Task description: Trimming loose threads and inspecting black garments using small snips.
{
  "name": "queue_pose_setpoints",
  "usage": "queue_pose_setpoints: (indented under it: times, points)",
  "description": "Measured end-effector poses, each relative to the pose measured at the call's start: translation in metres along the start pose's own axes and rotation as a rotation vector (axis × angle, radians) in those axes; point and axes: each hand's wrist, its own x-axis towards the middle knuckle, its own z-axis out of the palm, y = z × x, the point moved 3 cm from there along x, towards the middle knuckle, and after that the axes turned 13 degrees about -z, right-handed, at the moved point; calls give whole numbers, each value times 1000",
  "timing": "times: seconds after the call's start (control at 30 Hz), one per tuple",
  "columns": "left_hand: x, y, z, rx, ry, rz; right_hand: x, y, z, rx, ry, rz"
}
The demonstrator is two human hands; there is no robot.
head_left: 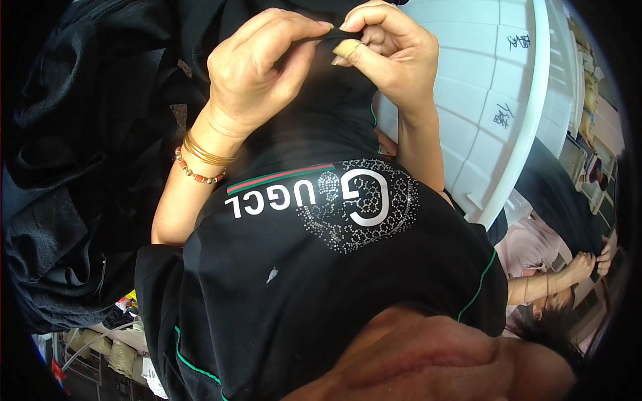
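Observation:
Near the top of the head view, my left hand (264,63) and my right hand (394,50) meet with their fingertips close together. Both pinch a narrow black fabric edge (334,33) that runs between them. A tan band or tape wraps the tip of my right thumb. Gold bangles and a beaded bracelet (198,175) circle my left wrist. Dark cloth lies below and behind the pinched edge, so its full shape is hard to make out against my black shirt.
A large pile of black fabric (73,154) fills the left side. To the right stands a white plastic basket (461,87) with a thick rim and dark handwritten marks. Beyond it another person (535,254) is working. Spools of thread (122,357) show at lower left.

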Motion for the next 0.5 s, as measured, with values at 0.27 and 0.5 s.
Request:
queue_pose_setpoints:
  times: [0.27,0.5]
  points:
    - [1,-10,6,-7,61,102,6,-22,11,-527,89,-353]
    - [1,-1,3,86,31,87,1,-23,17,-451,67,-263]
